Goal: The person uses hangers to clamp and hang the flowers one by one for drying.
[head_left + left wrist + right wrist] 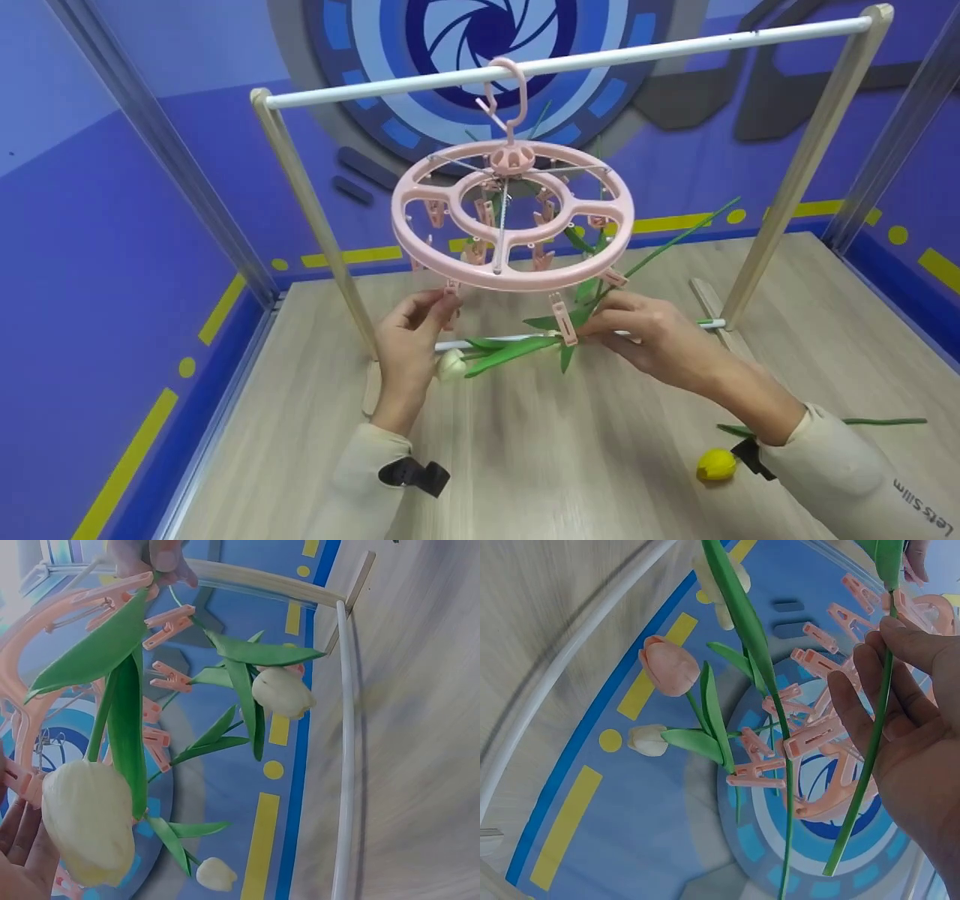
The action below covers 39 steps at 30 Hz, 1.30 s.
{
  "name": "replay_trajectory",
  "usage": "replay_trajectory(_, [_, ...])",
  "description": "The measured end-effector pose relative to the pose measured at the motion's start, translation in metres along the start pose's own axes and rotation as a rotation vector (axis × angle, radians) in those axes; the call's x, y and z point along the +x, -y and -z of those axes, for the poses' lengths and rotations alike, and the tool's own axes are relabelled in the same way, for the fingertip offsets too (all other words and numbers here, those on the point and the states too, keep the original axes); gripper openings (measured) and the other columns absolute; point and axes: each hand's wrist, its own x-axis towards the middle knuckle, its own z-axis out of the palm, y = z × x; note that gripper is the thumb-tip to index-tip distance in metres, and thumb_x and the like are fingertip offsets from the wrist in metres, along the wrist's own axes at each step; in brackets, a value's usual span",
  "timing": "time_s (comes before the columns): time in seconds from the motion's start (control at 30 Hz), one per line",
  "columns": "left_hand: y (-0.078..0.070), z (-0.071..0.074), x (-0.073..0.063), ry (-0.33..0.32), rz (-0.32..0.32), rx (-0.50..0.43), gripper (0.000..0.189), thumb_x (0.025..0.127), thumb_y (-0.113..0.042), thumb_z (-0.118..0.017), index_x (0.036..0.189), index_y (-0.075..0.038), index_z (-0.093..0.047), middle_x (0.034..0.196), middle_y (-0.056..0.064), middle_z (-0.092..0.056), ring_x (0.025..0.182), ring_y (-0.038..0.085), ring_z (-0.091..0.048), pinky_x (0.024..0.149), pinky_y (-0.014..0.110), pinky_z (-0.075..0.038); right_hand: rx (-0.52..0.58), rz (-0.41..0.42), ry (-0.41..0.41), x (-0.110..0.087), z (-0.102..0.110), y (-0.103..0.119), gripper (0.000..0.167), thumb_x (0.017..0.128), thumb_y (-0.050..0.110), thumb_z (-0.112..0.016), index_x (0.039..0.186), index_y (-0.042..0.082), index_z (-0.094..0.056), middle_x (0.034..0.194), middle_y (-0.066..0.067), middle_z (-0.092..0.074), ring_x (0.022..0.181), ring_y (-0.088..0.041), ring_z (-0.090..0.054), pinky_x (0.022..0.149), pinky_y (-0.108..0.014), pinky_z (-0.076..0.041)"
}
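A pink round clip hanger (512, 281) hangs from a white rail, with clothespins around its rings. My left hand (411, 322) pinches a pink clothespin (22, 784) at the hanger's front left. With thumb and fingers, my right hand (656, 337) pinches the green stem (883, 701) of a white tulip (451, 366). Its head points left, close to the left hand, and its leaves (517, 354) lie between the hands. A hanging clothespin (564, 319) overlaps the tulip beside the right fingertips. More tulips hang from the clips behind, including a pink one (669, 666) and white ones (283, 692).
The rack has a white top rail (675, 51), wooden posts (806, 172) and a low white bar (491, 342) near the tabletop. On the table, a yellow tulip (716, 465) lies partly behind the right forearm. A blue patterned wall (210, 187) stands behind.
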Motion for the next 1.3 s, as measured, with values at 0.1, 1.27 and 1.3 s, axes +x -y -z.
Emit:
replay_trajectory(0.1, [-0.001,0.001,-0.001,0.003,-0.011,-0.02,0.017,0.102,-0.012,-0.074,0.112,0.001,-0.077,0.099,0.009,-0.077,0.087,0.021,-0.069,0.075,0.025,-0.058,0.006,0.008,0.003,0.0,0.001,-0.001,0.042,0.083,-0.016,-0.082,0.113,0.013,-0.08,0.112,-0.003,-0.075,0.099,-0.023,-0.073,0.092,-0.015,-0.055])
replay_trajectory(1.27, [0.006,-0.01,-0.013,0.25,0.054,-0.115,0.031,0.09,-0.003,-0.085,0.118,0.006,-0.074,0.112,0.015,-0.077,0.1,0.027,-0.075,0.087,0.035,-0.064,0.015,-0.064,-0.134,-0.005,0.014,0.012,0.04,0.082,-0.017,-0.083,0.113,0.007,-0.08,0.113,-0.002,-0.073,0.105,-0.022,-0.068,0.097,-0.015,-0.052])
replay_trajectory(1.3, [0.007,-0.011,-0.013,0.259,0.055,-0.12,0.031,0.091,-0.003,-0.084,0.118,0.006,-0.074,0.112,0.016,-0.077,0.1,0.028,-0.076,0.087,0.035,-0.064,0.038,-0.064,-0.134,-0.005,0.014,0.013,0.041,0.082,-0.017,-0.082,0.114,0.008,-0.08,0.113,-0.002,-0.073,0.105,-0.022,-0.069,0.097,-0.016,-0.053])
